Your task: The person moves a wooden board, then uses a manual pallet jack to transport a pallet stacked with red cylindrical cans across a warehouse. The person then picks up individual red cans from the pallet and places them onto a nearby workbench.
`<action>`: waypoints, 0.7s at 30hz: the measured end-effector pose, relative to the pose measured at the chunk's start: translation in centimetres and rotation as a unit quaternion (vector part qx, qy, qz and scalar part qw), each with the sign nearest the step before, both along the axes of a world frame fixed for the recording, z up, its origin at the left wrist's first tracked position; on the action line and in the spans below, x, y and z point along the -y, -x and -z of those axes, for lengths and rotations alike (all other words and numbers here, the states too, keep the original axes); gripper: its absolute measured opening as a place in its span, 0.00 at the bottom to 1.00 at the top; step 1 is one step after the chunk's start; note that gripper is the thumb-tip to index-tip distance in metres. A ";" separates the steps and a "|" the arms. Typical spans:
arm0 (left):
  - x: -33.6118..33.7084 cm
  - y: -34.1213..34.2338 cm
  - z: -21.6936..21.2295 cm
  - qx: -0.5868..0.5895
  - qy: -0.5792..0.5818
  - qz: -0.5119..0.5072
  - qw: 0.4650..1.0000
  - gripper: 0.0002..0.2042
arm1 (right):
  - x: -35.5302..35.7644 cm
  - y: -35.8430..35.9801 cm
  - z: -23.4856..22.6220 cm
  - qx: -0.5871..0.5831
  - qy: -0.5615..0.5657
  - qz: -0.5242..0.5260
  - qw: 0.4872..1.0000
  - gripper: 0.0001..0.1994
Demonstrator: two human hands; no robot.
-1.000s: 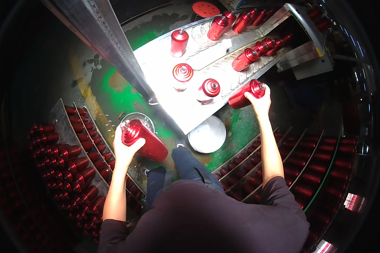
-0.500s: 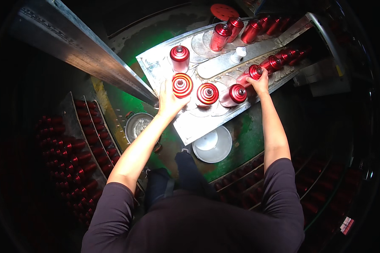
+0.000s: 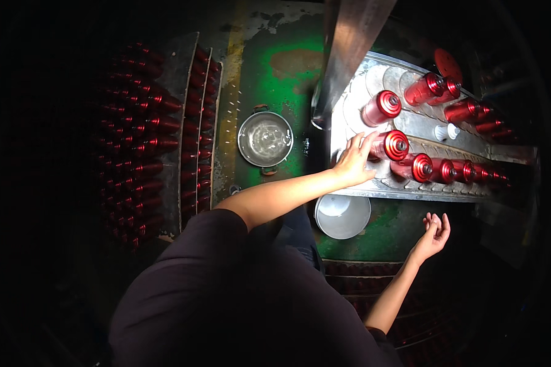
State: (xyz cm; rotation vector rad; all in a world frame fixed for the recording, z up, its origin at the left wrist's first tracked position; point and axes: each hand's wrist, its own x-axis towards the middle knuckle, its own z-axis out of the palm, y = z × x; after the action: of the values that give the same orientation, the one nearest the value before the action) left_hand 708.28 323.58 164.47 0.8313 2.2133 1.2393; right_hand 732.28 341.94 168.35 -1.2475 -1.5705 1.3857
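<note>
My left hand (image 3: 354,164) reaches over the near left end of a metal conveyor table (image 3: 355,116). Its fingers are spread against or just beside the left side of a glossy red cylinder with a stepped, ringed top (image 3: 393,145); the exact contact cannot be made out. A similar red cylinder (image 3: 382,108) stands farther back, and another (image 3: 415,167) leans to the right of my hand. Off the table's front edge, my right hand (image 3: 433,237) hangs empty, its fingers loosely bent and apart.
More red cylinders (image 3: 465,171) line the conveyor around a white knob (image 3: 447,131). A metal post (image 3: 349,49) rises at its left end. On the green floor are a two-handled pot (image 3: 266,139) and a pale basin (image 3: 343,217). Racks of red cylinders (image 3: 147,140) fill the left.
The view has swung left. My right hand has let go of a red cylinder and drawn back off the table. My left hand no longer wraps a cylinder's top.
</note>
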 end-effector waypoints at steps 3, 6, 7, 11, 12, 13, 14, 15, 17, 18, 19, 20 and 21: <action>6.3 -2.0 -1.6 -0.001 0.009 -0.049 0.999 0.38 | 6.0 3.3 0.8 -0.049 0.129 -0.121 0.983 0.15; 14.4 -3.3 -0.4 0.007 0.065 -0.168 0.984 0.33 | 13.8 8.1 -0.3 -0.064 0.229 -0.307 0.921 0.15; 17.2 -3.3 -0.6 0.006 0.106 -0.214 0.971 0.32 | 16.4 9.7 -0.8 -0.069 0.239 -0.377 0.892 0.15; 29.6 -4.0 -1.6 -0.012 0.216 -0.435 0.874 0.34 | 23.2 16.1 -4.8 -0.020 0.112 -0.615 0.781 0.19; 32.3 -4.4 -1.2 -0.017 0.228 -0.495 0.839 0.35 | 24.2 17.7 -5.0 -0.019 0.083 -0.652 0.753 0.21; 34.8 -4.2 -1.0 -0.045 0.215 -0.533 0.817 0.37 | 25.1 19.4 -5.1 -0.021 0.081 -0.663 0.744 0.23; 36.6 -3.6 -0.8 -0.069 0.200 -0.567 0.796 0.39 | 25.9 21.3 -4.9 -0.026 0.047 -0.678 0.733 0.27; 37.7 -2.5 -1.0 -0.077 0.176 -0.592 0.783 0.41 | 26.5 23.6 -6.0 -0.007 0.044 -0.686 0.727 0.31; 48.5 2.4 -1.8 -0.114 0.153 -0.630 0.753 0.46 | 38.6 29.4 -4.6 -0.016 -0.013 -0.694 0.720 0.38; 52.4 3.7 -0.7 -0.120 0.140 -0.651 0.737 0.49 | 42.1 31.4 -2.2 -0.023 -0.074 -0.701 0.709 0.41; 54.4 5.6 0.1 -0.158 0.143 -0.657 0.723 0.50 | 45.0 33.7 -1.2 -0.029 -0.103 -0.718 0.688 0.44; 55.6 7.4 0.8 -0.196 0.144 -0.659 0.711 0.51 | 47.5 36.1 -0.1 -0.038 -0.159 -0.724 0.671 0.45; 56.6 9.0 1.4 -0.184 0.132 -0.661 0.716 0.52 | 49.7 38.1 0.5 -0.030 -0.166 -0.728 0.665 0.46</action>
State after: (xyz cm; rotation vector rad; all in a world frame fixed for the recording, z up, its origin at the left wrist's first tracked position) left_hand 699.24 267.02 163.06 -0.9839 3.2834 1.1776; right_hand 694.14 292.21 167.84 0.6351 -2.7146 1.6987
